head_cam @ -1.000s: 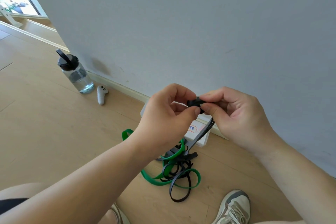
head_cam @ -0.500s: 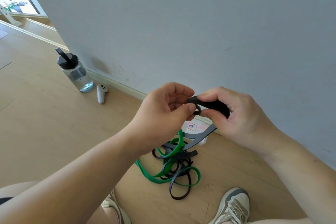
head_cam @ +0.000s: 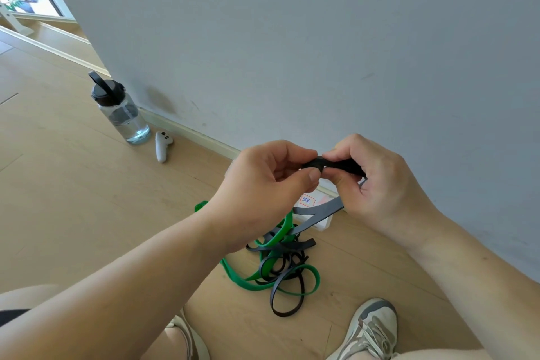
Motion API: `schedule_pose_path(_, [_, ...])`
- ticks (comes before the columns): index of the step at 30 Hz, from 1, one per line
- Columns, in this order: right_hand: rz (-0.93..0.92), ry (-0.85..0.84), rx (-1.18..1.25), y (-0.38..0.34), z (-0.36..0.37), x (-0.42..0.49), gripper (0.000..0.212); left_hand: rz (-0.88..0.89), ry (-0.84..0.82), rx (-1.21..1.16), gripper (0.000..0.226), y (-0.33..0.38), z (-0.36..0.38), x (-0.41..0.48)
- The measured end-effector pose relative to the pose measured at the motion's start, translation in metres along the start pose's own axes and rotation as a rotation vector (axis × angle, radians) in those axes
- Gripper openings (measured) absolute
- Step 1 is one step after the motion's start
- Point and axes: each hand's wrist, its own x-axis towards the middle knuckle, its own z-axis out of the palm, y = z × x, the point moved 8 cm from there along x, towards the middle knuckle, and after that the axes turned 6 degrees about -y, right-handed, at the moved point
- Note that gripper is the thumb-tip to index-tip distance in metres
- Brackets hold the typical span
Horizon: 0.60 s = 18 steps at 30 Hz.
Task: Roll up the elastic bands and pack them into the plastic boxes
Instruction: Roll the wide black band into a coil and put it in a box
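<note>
Grey wall [head_cam: 292, 38] ahead, pale wood floor [head_cam: 73, 199] below; person seated low, both forearms reaching out, shoes [head_cam: 371, 327] at the bottom edge. On the floor between the feet and the skirting lies a loose pile of bands [head_cam: 280, 260]: one long green band [head_cam: 292, 283] looped wide, several dark ones tangled through it, none of these rolled. Just behind the pile, against the wall, a white plastic box [head_cam: 326, 222] with a red-edged label; mostly hidden by the hands, so cannot tell whether anything is inside, nor whether there is a second box. Water bottle [head_cam: 122, 111] and a small white controller [head_cam: 162, 146] stand well off to the left, not part of the job. Left hand [head_cam: 263, 187]: thumb and fingertips pinching the small tight coil at the end of a black band [head_cam: 314, 165], held up in the air above the box. Right hand [head_cam: 380, 184]: fingers curled round the same band just beside the coil, feeding it; the unrolled tail drops from that hand down into the pile. The coil is tiny, only a few turns by the look of it. Judgement: early in the task. First band visibly in hand is barely started; most of its length remains to wind, then it has to go into the box, and the whole pile, green one included, is waiting.
</note>
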Motion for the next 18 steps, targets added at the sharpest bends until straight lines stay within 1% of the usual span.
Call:
schedule_pose_path(3, [0.125,0.003,0.13,0.005,0.001,-0.002,0.013,0.069,0.038,0.176,0.015,0.005,-0.001,0.0])
schedule_pose_path(5, [0.232,0.015,0.289,0.009,0.005,-0.005,0.014,0.119,0.06,0.247,0.014,0.011,0.0,0.001])
schedule_pose_path(6, [0.274,0.038,0.387,0.01,0.007,-0.007,0.015,0.138,0.073,0.243,0.014,0.013,-0.001,0.001])
schedule_pose_path(8, [0.328,0.118,0.545,0.011,0.009,-0.009,0.017,0.164,0.111,0.188,0.016,0.015,-0.002,0.001])
schedule_pose_path(10, [0.359,0.193,0.65,0.011,0.01,-0.01,0.019,0.181,0.16,0.108,0.02,0.016,-0.003,0.001])
schedule_pose_path(12, [0.372,0.243,0.753,0.009,0.01,-0.01,0.02,0.188,0.194,0.018,0.019,0.016,-0.003,-0.001])
schedule_pose_path(15, [0.38,0.235,0.875,0.008,0.012,-0.01,0.019,0.195,0.225,-0.05,0.013,0.017,-0.005,-0.002])
schedule_pose_path(18, [0.373,0.183,0.849,0.005,0.018,-0.01,0.02,0.168,0.27,-0.079,0.013,0.012,-0.011,-0.001])
